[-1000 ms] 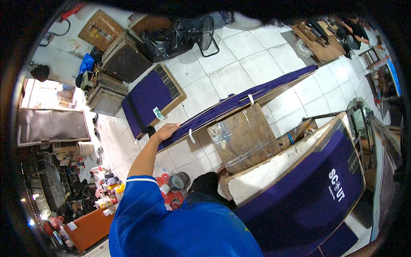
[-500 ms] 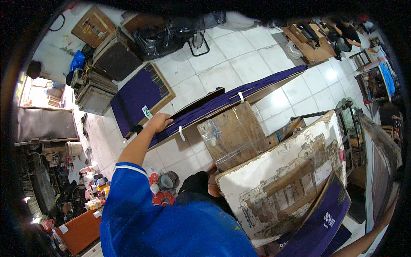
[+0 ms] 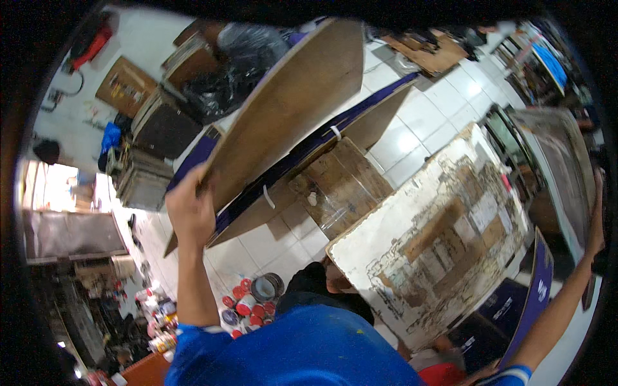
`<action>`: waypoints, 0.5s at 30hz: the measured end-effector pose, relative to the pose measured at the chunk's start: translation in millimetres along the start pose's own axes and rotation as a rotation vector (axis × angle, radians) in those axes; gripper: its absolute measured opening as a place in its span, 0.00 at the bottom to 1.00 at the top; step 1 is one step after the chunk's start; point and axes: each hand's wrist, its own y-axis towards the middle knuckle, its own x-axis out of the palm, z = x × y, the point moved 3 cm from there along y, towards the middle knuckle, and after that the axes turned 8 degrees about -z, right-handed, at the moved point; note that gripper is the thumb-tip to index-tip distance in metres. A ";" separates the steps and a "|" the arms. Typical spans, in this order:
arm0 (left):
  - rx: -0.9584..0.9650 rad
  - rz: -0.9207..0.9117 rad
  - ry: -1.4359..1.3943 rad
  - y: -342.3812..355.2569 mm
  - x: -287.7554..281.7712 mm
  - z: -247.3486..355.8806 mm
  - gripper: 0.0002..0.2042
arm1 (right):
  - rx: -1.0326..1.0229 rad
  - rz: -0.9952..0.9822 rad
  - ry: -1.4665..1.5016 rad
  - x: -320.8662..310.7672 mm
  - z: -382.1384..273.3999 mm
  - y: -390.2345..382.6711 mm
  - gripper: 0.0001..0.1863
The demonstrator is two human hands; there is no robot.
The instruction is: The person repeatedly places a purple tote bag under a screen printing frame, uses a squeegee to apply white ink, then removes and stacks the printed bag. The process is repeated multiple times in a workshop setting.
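Note:
My left hand (image 3: 192, 209) is closed on the lower near edge of a large brown board (image 3: 290, 96). The board is tilted up, its bare brown side showing. Beneath it a stack of purple-faced boards (image 3: 309, 145) with white ties stands on edge. My right arm stretches out to the far right. There my right hand (image 3: 599, 209) is at the outer edge of a grey mesh screen frame (image 3: 560, 154), which is tilted up. Its fingers are too dim to make out. Between my arms is a worn white tabletop (image 3: 399, 283) with peeling patches.
A plastic-wrapped brown box (image 3: 341, 183) stands beside the white tabletop. Purple printed panels (image 3: 492, 315) are at the lower right, one (image 3: 534, 289) standing on edge. Tubs and a metal can (image 3: 267, 286) crowd the floor by my legs. Stacked frames (image 3: 145, 183) line the left wall.
My left hand has raised a brown board off the purple stack, tilting it up. My right arm now reaches further up along the screen frame. The view has shifted, and the purple panel stands more edge-on.

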 end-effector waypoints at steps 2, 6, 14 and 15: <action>0.273 0.046 0.024 -35.2 2.9 33.6 0.10 | 0.145 0.028 0.143 -4.5 -21.7 3.7 0.29; 0.701 -0.183 -0.155 -124.5 28.5 83.2 0.11 | 0.307 -0.057 0.305 -44.1 -73.4 -7.9 0.43; 0.908 -0.896 -0.155 -266.7 190.3 112.9 0.27 | 0.512 -0.122 0.275 -114.1 -142.0 -42.1 0.34; 0.993 -0.876 -0.128 -280.2 213.5 112.3 0.28 | 0.540 -0.025 0.359 -121.6 -147.0 -46.8 0.35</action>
